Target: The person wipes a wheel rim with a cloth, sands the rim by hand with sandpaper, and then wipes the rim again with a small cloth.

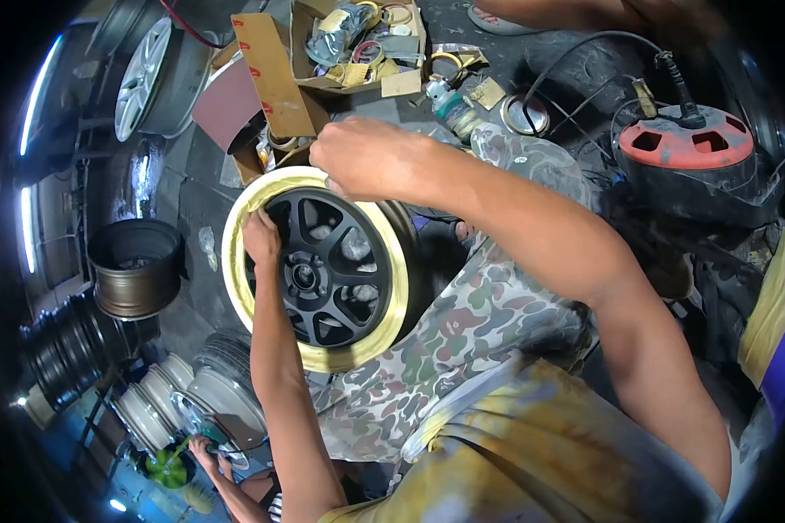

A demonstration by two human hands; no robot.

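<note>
We've got the black alloy wheel (323,261) standing at centre frame, our left hand (262,240) spread flat on its yellow-masked lip, our right hand (366,157) clenched on the top edge, seemingly mid-masking, which calls for steady pressure, while the cardboard box (303,48) at upper centre holds tape rolls (371,50).

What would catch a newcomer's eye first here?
The black-spoked wheel with its yellow-covered lip stands upright at centre. The left hand rests on its left edge and the right hand on its top. A red cable reel sits at upper right.
</note>
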